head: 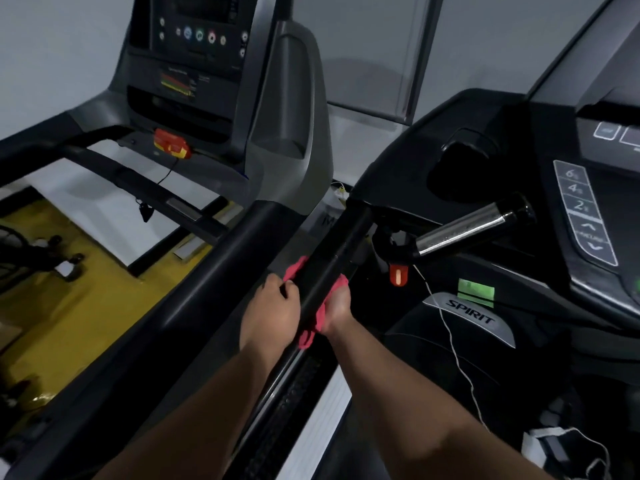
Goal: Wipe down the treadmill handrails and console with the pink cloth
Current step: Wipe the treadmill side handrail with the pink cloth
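Observation:
The pink cloth is wrapped under a black handrail of the right-hand treadmill, showing on both sides of the bar. My left hand grips the cloth on the rail's left side. On the right side my right hand holds the cloth from below, its fingers hidden behind the rail. The treadmill's console, with its number keys, lies at the right. A chrome pulse grip sticks out between rail and console.
A second treadmill stands at the left, with its own console, black handrail and red safety key. A red clip and a white cord hang near the right treadmill's deck. Yellow floor shows at the left.

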Tool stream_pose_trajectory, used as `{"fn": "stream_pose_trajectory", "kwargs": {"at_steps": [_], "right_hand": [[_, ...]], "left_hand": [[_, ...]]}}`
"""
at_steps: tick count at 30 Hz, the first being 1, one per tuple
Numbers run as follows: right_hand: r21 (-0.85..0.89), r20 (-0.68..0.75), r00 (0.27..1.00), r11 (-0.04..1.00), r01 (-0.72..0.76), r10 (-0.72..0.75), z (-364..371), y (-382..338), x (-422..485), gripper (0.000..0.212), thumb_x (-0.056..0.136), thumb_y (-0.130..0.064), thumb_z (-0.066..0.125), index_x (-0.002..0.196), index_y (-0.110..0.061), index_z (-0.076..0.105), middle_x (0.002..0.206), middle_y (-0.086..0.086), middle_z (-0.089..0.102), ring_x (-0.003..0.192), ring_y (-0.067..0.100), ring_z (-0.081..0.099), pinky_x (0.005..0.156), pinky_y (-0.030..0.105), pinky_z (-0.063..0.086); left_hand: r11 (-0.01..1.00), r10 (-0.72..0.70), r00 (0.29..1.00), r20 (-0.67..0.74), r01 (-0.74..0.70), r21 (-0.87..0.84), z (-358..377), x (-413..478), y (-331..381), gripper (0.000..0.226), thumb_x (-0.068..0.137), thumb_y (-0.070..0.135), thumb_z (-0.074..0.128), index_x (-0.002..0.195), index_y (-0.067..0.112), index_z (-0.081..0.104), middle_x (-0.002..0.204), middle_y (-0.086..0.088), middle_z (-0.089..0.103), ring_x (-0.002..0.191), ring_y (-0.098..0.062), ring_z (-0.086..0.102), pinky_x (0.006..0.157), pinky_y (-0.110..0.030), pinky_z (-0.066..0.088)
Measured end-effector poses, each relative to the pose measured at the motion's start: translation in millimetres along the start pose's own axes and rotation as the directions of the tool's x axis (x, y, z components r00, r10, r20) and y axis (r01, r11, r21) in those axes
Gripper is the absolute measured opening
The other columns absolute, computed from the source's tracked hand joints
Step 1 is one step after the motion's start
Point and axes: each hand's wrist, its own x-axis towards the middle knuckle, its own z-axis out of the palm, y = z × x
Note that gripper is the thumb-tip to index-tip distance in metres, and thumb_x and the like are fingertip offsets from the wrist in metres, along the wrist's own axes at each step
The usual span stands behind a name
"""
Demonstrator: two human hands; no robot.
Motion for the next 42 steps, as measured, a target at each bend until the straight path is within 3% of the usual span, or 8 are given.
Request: {"fn": "stream_pose_trajectory", "kwargs": {"at_steps": [8,14,19,22,25,29,37,42], "right_hand": [[-0.259,-0.179,0.984,0.963,-0.07,0.023,-9,-4,-12,0.037,0.097,-0.034,0.039,0.1,-0.007,0.064,0.095,0.015,0.066,0.091,0.028,0.063,0.082,0.035,0.053],[-0.56,-0.231,0.96,0.829,0.004,-0.161,-11,-13,-41,0.037,0.101,-0.023,0.033,0.081,-0.011,0.061,0.074,0.008,0.061,0.076,0.022,0.059,0.068,0.028,0.048],[-0.834,-0.137,0.832,0.516,0.197,-0.538,-4,-7,-57,0.038,0.099,-0.025,0.045,0.063,-0.013,0.049,0.056,-0.002,0.045,0.051,0.008,0.042,0.054,0.023,0.035],[-0.909,0.012,0.736,0.298,0.29,-0.677,1,-1,-62,0.033,0.095,-0.021,0.051,0.064,-0.01,0.049,0.066,0.004,0.048,0.06,0.01,0.045,0.06,0.025,0.036],[-0.975,0.096,0.71,0.079,0.209,-0.697,2,2,-63,0.022,0.096,-0.024,0.052,0.106,-0.011,0.067,0.102,0.005,0.055,0.091,0.014,0.054,0.077,0.022,0.04],[-0.958,0.285,0.692,-0.206,0.197,-0.663,4,-5,-65,0.037,0.098,-0.025,0.048,0.134,-0.017,0.054,0.118,0.006,0.051,0.103,0.018,0.055,0.084,0.028,0.045],[-0.909,0.315,0.73,-0.413,0.049,-0.606,30,-14,-53,0.035,0.099,-0.034,0.043,0.124,-0.016,0.059,0.121,0.003,0.049,0.091,0.024,0.061,0.067,0.032,0.048],[-0.911,0.367,0.725,-0.384,0.153,-0.582,15,-6,-62,0.035,0.098,-0.035,0.045,0.129,-0.024,0.058,0.122,-0.002,0.053,0.105,0.016,0.058,0.076,0.023,0.044]], "left_hand": [[1.0,0.027,1.0,-0.01,-0.027,0.017,0,1,1,0.024,0.098,0.033,0.032,0.097,0.017,0.049,0.086,-0.009,0.062,0.074,-0.027,0.061,0.063,-0.036,0.046],[0.999,0.025,1.0,0.005,-0.025,0.036,-2,1,4,0.027,0.099,0.032,0.031,0.106,0.013,0.049,0.099,-0.011,0.06,0.085,-0.028,0.058,0.072,-0.039,0.047],[0.998,0.004,1.0,0.015,-0.005,0.064,-4,1,6,0.035,0.099,0.031,0.03,0.116,0.007,0.049,0.117,-0.016,0.057,0.103,-0.034,0.055,0.078,-0.036,0.038],[0.998,-0.006,0.999,0.042,0.003,0.059,-5,2,6,0.036,0.099,0.031,0.029,0.119,0.008,0.048,0.121,-0.016,0.055,0.108,-0.034,0.054,0.083,-0.038,0.039],[0.999,-0.021,0.997,0.079,0.018,0.035,-4,4,4,0.038,0.099,0.033,0.028,0.124,0.01,0.045,0.127,-0.015,0.052,0.112,-0.034,0.052,0.087,-0.04,0.039],[0.999,-0.049,0.992,0.113,0.049,0.002,-5,7,4,0.039,0.099,0.034,0.029,0.126,0.01,0.044,0.13,-0.016,0.05,0.117,-0.034,0.049,0.092,-0.041,0.038],[0.99,-0.093,0.977,0.19,0.111,-0.082,-10,8,2,0.034,0.098,0.036,0.031,0.119,0.013,0.045,0.125,-0.014,0.053,0.111,-0.033,0.052,0.087,-0.04,0.04],[0.99,-0.066,0.978,0.197,0.089,-0.111,-9,10,0,0.029,0.101,0.028,0.024,0.113,0.01,0.044,0.121,-0.017,0.056,0.103,-0.035,0.055,0.078,-0.035,0.035]]}}
